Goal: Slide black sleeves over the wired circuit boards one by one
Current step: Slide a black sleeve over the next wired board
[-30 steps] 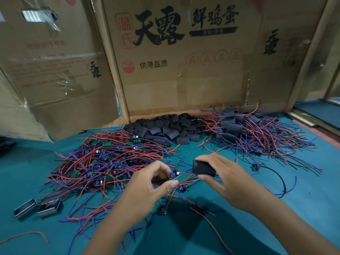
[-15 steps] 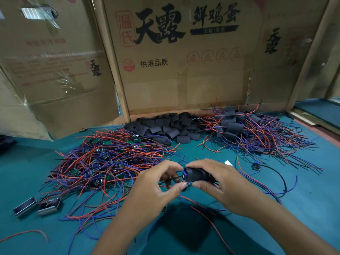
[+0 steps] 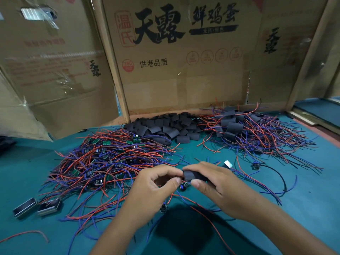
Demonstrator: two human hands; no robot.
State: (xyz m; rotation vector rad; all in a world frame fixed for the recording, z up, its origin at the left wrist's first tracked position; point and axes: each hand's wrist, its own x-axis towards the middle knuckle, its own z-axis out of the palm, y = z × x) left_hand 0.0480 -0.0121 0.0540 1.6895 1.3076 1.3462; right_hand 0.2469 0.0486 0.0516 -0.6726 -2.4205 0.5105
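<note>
Your two hands met over the green table (image 3: 303, 208), working one black sleeve (image 3: 193, 175).

Your right hand (image 3: 219, 188) pinched the sleeve between thumb and fingers; your left hand (image 3: 156, 183) curled its fingertips against the sleeve's left end, though what they gripped was hidden. Beyond lay the heap of wired circuit boards (image 3: 110, 159), then the pile of loose sleeves (image 3: 165, 127) and the sleeved boards (image 3: 239, 129), before the cardboard wall (image 3: 184, 85).

Teal table (image 3: 312, 208): unsleeved wired boards (image 3: 103, 162) left of hands, black sleeves (image 3: 165, 128) beyond, sleeved boards (image 3: 248, 133) beyond-right.
</note>
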